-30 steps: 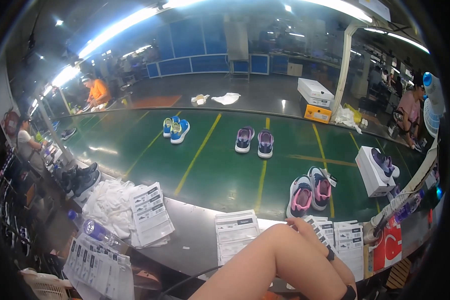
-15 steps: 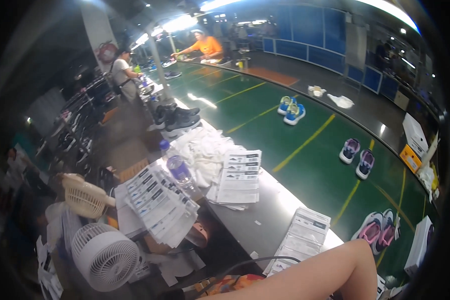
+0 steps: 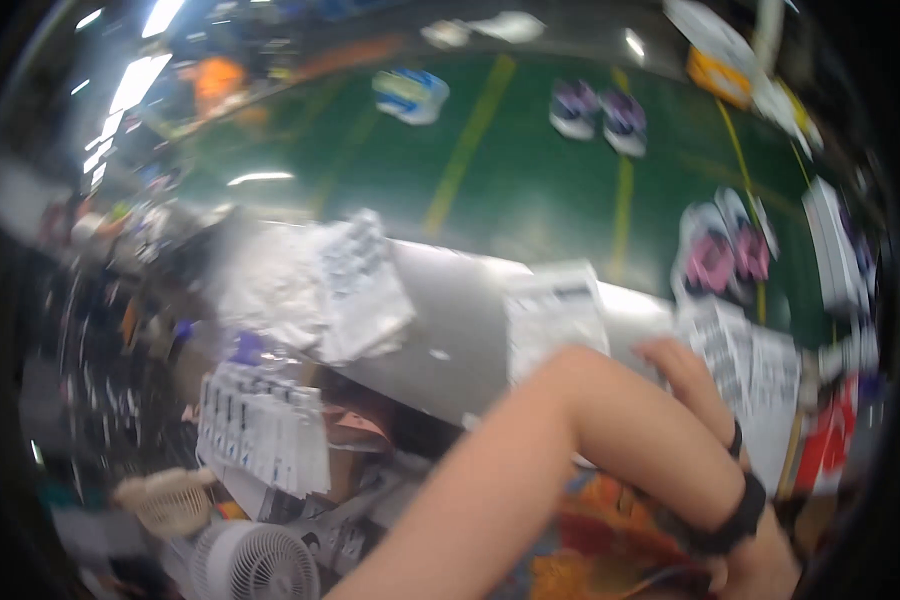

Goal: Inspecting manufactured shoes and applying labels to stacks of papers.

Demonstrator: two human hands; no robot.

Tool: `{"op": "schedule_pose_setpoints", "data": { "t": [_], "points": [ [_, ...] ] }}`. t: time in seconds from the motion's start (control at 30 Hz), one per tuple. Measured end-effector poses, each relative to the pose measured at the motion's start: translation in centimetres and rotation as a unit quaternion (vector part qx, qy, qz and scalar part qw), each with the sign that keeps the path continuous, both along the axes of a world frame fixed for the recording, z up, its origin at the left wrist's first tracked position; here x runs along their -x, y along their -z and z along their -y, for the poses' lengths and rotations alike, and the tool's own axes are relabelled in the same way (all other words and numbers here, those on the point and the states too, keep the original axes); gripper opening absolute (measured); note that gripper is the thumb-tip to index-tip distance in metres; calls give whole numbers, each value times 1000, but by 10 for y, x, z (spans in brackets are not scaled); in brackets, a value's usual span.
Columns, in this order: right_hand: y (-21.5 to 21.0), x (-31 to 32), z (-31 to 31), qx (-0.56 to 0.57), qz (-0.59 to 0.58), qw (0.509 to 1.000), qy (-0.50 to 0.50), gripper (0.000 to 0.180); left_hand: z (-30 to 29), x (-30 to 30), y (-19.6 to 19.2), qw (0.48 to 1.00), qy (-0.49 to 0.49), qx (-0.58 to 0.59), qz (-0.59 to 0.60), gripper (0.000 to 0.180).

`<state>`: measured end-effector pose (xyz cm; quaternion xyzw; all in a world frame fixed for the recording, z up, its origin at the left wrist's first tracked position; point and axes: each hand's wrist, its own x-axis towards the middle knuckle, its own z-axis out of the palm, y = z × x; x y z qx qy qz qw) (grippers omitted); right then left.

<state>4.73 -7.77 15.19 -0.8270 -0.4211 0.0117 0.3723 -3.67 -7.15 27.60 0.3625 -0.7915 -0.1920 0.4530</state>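
My left arm crosses the lower middle with its elbow bent. Beyond a black wristband, my left hand is at the lower right, its fingers mostly hidden. Farther up, my right hand stretches its blurred fingers toward the left, with nothing visible in them. Beside it are printed white sheets on the right and another stack of sheets on the metal table edge. A pair of grey shoes with pink insides stands just beyond the sheets, on the green belt.
Purple shoes and blue shoes stand on the green belt. White crumpled paper and printed sheets lie at left. Fanned labels, a white fan and a beige fan are nearer. A white box is at right.
The view has swung to the right and down, blurring much of the scene. My left arm now shows farther left in the picture, and both hands have come into sight.
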Motion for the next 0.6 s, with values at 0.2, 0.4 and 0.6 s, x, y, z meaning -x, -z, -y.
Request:
{"op": "schedule_pose_setpoints", "data": {
  "t": [0.2,0.4,0.6],
  "points": [
    [26,70,55,-32,-54,984,168,30,-51,-65,86,942,-304,-119,-78,26],
    [70,110,72,-32,-207,910,357,13,-116,-152,169,890,-398,-215,-66,21],
    [94,118,73,-87,-197,868,447,20,-127,-289,198,751,-615,-216,105,67]
  ]
}}
